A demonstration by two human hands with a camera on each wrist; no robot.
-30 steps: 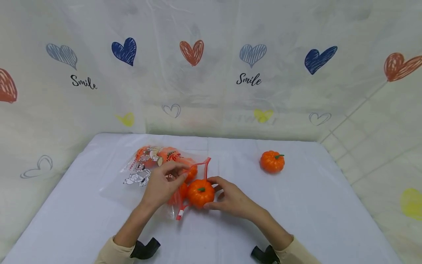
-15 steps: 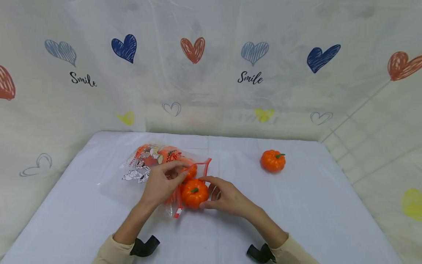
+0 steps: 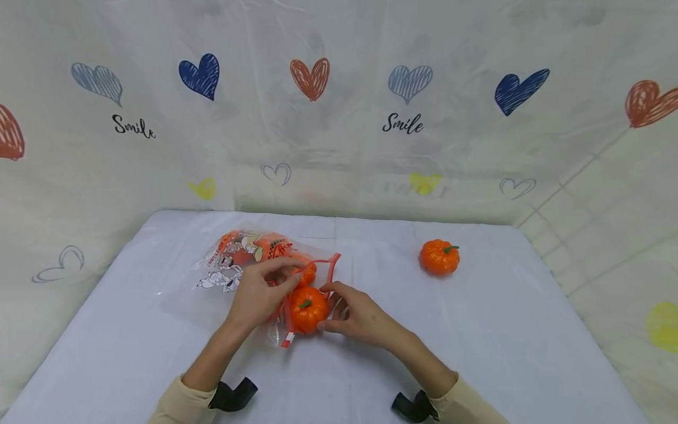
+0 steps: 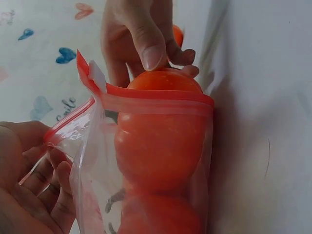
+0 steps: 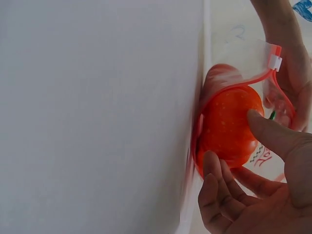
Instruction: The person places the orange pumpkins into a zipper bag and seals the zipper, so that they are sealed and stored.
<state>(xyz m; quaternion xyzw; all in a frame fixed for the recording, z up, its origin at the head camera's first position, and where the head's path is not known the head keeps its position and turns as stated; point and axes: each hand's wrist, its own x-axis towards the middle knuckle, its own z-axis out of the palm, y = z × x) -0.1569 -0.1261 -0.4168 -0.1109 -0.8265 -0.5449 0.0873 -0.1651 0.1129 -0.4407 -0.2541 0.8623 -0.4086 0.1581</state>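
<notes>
A clear zip bag with a red zip edge and printed cartoon figures lies on its side, its mouth facing right. My left hand pinches the upper edge of that mouth and holds it apart. A small orange toy pumpkin with a green stem sits partly inside the mouth, its near end still outside in the left wrist view. My right hand holds it from the right, thumb and fingertips on its outer end. Other orange pumpkins show through the plastic deeper in the bag.
Another orange pumpkin stands apart on the white-covered table, toward the back right. A white slider sits at one end of the bag's zip. Behind the table hangs a pale cloth printed with hearts.
My right hand has moved left, carrying the pumpkin into the bag's mouth. My left hand keeps its hold on the bag's edge, nearly in place.
</notes>
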